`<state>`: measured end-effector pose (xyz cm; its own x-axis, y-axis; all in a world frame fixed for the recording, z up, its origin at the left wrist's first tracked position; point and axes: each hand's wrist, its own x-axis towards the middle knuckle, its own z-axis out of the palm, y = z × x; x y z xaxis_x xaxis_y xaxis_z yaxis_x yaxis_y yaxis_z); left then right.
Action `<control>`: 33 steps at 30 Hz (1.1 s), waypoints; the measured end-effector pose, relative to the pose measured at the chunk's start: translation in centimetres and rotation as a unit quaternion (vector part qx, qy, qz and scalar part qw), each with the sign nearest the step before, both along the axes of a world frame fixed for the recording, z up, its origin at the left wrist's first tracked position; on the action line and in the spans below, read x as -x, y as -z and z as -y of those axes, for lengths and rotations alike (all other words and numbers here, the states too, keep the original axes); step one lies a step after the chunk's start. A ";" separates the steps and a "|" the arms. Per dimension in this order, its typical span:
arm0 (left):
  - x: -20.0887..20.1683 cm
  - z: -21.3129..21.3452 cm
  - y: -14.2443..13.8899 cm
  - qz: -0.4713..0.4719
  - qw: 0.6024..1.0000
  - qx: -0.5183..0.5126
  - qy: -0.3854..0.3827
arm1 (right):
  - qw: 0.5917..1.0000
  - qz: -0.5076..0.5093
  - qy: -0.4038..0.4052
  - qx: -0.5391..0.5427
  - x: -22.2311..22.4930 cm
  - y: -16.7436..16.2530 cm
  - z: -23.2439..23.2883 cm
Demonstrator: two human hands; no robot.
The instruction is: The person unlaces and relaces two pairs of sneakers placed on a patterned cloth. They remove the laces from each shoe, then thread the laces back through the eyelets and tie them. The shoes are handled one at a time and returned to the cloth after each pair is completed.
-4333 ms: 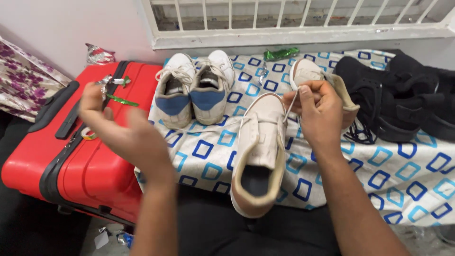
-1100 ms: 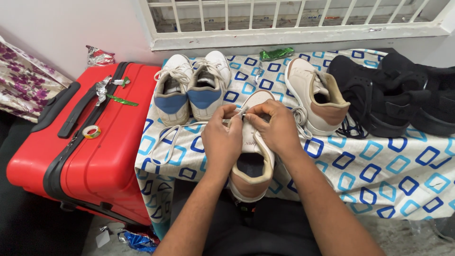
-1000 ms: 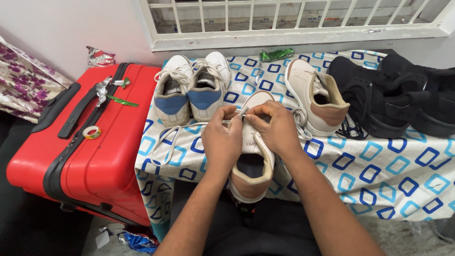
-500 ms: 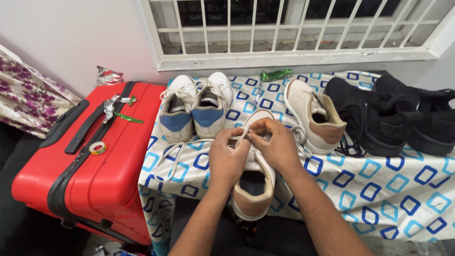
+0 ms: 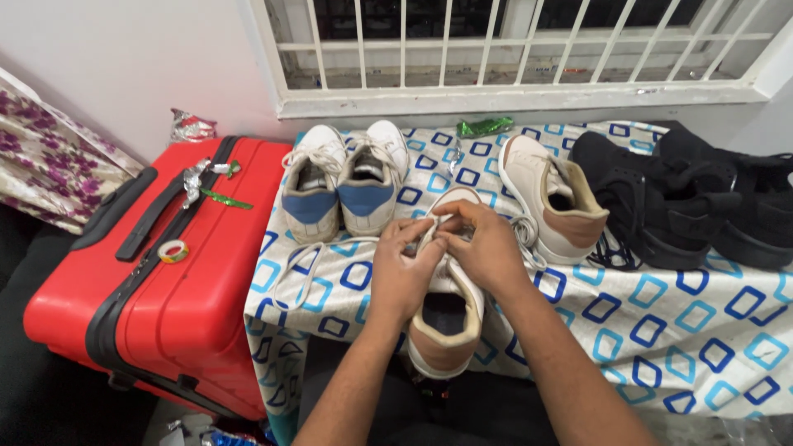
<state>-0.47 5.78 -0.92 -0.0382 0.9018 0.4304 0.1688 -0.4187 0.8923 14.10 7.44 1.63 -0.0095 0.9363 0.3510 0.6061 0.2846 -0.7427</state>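
The left hand [image 5: 402, 277] and the right hand [image 5: 483, 248] meet over a beige shoe [image 5: 447, 318] that lies on the worktop [image 5: 661, 306], with its heel toward the person and its toe pointing to the window. The fingers of both hands are closed around the white lace [image 5: 438, 221] at the front part of the shoe, and the fingertips nearly touch each other there. The left hand also rests against the left side of the shoe. Just beyond the fingers stands a pair of white shoes with blue heels [image 5: 345, 186], and a loose lace [image 5: 310, 268] runs from them to the left of the fingers. To the right of the fingers lies a second beige shoe [image 5: 549, 198], and further right a pair of black shoes [image 5: 702, 194]. Far to the left of the fingers is a red suitcase [image 5: 190, 281] with a roll of tape [image 5: 173, 251] on it. A white cloth with blue squares covers the worktop.
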 end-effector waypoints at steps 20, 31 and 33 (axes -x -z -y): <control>1.2 -5.2 3.3 0.095 0.991 -0.010 0.088 | 0.999 -0.019 -0.022 -0.039 -0.2 0.7 -0.3; 1.2 -5.5 4.1 0.145 0.988 0.010 0.059 | 0.968 0.054 -0.029 -0.245 3.3 -1.0 11.8; 1.2 -5.4 4.0 0.151 0.986 0.009 0.066 | 0.956 0.092 -0.040 -0.277 4.0 -0.9 12.2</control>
<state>-1.69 11.22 -4.88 -0.0442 0.9148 0.4016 -0.1604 -0.4033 0.9009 10.15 -4.81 2.53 -0.1829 0.6010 0.7781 0.6722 0.6540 -0.3471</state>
